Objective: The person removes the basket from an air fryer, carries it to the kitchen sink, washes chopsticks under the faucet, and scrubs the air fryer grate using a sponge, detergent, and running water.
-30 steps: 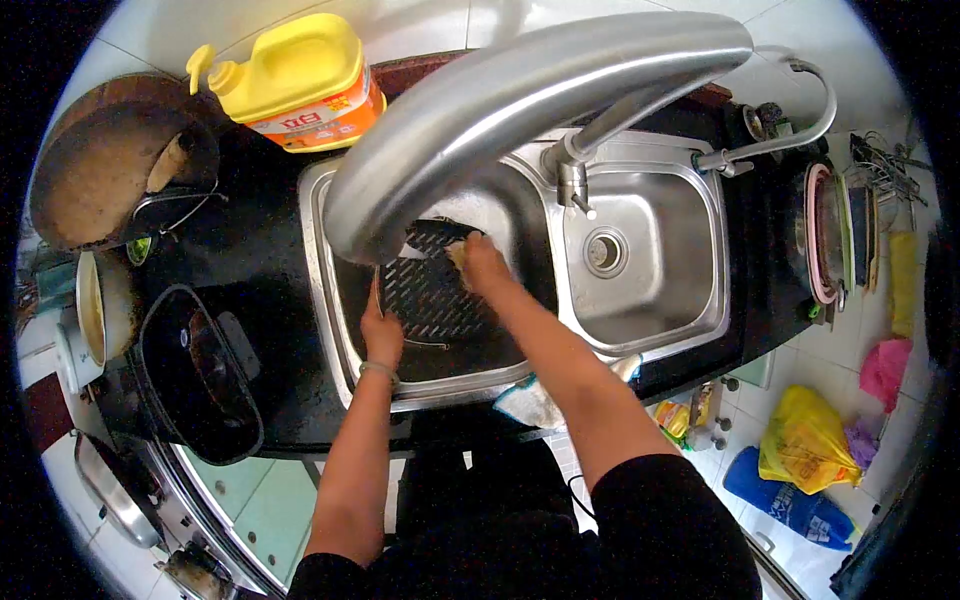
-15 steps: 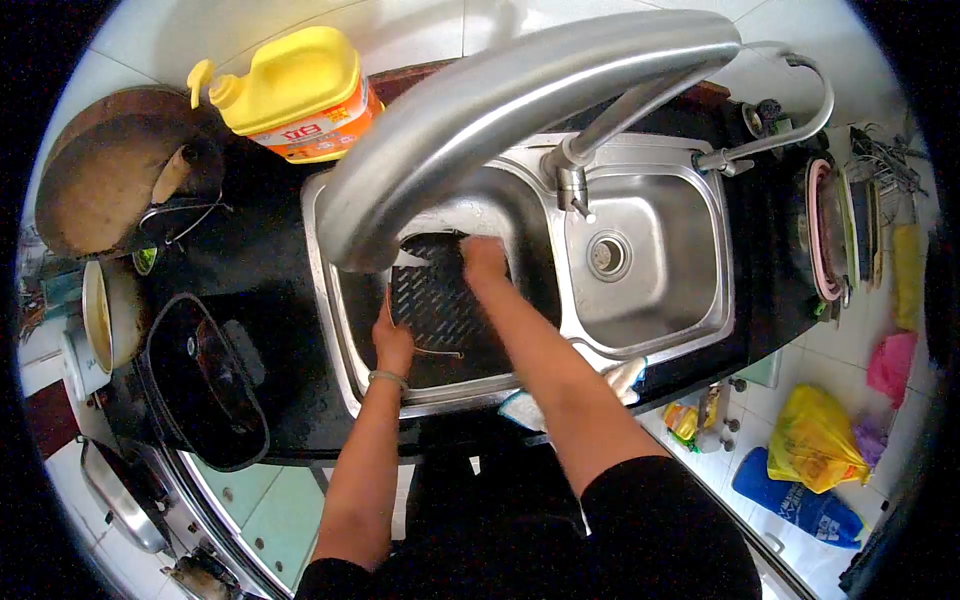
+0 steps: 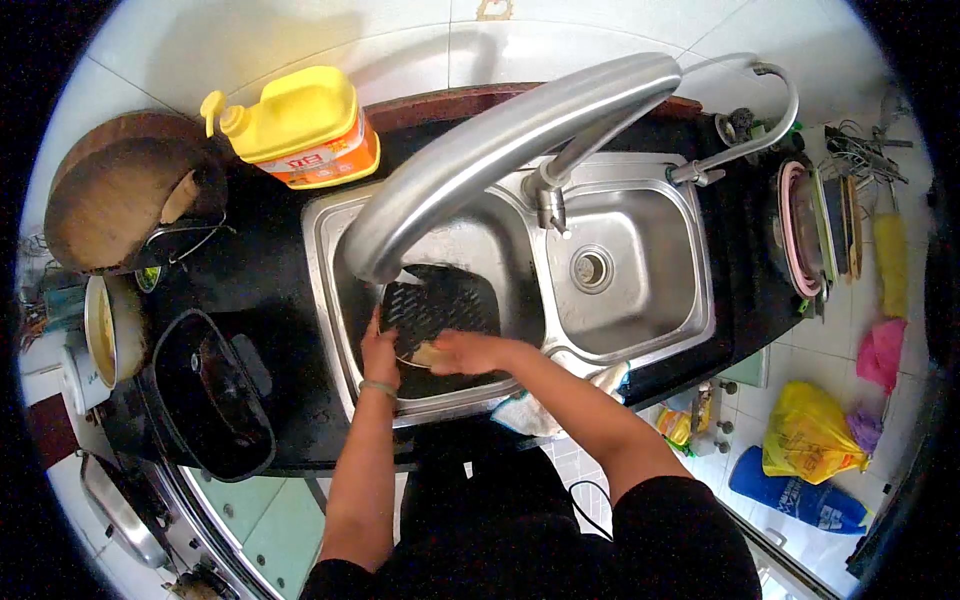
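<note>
A black slotted rack is tilted in the left sink basin, under the faucet's broad spout. My left hand grips the rack's left edge near its lower corner. At the rack's lower edge, my right hand is closed around a small tan pad and presses it there. Water seems to fall from the spout end onto the rack's upper left part.
The right basin shows its drain. A yellow detergent jug stands behind the sink. Left are a black bin and a wooden-looking round board. A cloth lies on the front edge; plates stand at right.
My right hand has moved from the rack's upper right down to its lower edge with the pad. The left hand stays at the left edge. The camera view has shifted slightly.
</note>
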Available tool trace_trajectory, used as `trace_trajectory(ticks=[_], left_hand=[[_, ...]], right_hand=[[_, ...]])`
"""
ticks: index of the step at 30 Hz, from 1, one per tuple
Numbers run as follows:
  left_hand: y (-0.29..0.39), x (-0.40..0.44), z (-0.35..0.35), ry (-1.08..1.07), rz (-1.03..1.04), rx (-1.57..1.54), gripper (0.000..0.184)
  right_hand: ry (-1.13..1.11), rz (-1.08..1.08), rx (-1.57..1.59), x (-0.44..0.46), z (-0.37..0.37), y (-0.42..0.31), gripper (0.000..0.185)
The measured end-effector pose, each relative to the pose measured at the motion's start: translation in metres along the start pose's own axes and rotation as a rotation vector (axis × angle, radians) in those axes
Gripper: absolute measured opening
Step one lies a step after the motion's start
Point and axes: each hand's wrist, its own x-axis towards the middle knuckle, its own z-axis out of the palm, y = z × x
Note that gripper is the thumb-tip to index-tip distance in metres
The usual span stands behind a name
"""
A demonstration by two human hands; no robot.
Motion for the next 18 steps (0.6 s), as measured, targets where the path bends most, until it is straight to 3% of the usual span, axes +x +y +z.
trace_trajectory(ticks=[1,3,4,6,7,8,9,10,12,14,15,16,18], left_hand=[[0.009,-0.003,0.003,-0.051,-0.099,-0.068,0.048],[0.062,-0.027,0.024,-0.060,-0.357,-0.014,0.052],[0.070,-0.026,0.023,-0.061,-0.352,-0.010,0.052],[0.082,-0.020,0.017,-0.303,-0.326,-0.107,0.059],[0.085,-0.017,0.016,-0.186,-0.263,0.122,0.062],[0.089,-0.014,0.013,-0.181,-0.257,0.119,0.062],[0.094,-0.010,0.009,-0.207,-0.180,0.225,0.057],[0.099,-0.004,0.005,-0.236,-0.104,0.335,0.052],[0.107,0.007,-0.004,-0.293,0.049,0.551,0.042],[0.111,0.008,-0.009,-0.342,0.196,0.769,0.032],[0.111,0.004,-0.012,-0.332,0.156,0.597,0.015],[0.112,-0.004,-0.011,-0.326,0.155,0.603,0.015],[0.114,-0.019,-0.008,-0.308,-0.006,0.167,0.017]], right_hand=[[0.000,0.001,-0.003,-0.006,0.007,-0.005,0.048],[0.532,-0.088,-0.092,-0.015,0.023,-0.012,0.047],[0.537,-0.093,-0.092,-0.017,0.018,-0.013,0.047],[0.552,-0.256,0.155,-0.027,-0.003,-0.007,0.056],[0.500,-0.280,0.307,-0.042,-0.022,-0.014,0.058],[0.467,-0.199,0.458,-0.062,-0.042,-0.026,0.056],[0.451,-0.184,0.743,-0.061,-0.044,-0.013,0.049],[0.419,-0.109,0.711,-0.060,-0.053,0.005,0.043],[0.416,-0.168,1.004,-0.060,-0.065,0.010,0.037],[0.431,-0.183,0.833,-0.047,-0.082,0.023,0.036],[0.479,-0.179,0.696,-0.037,-0.090,0.029,0.036],[0.515,-0.188,0.655,-0.019,-0.096,0.036,0.036],[0.871,-0.194,0.436,0.015,-0.103,0.038,0.036]])
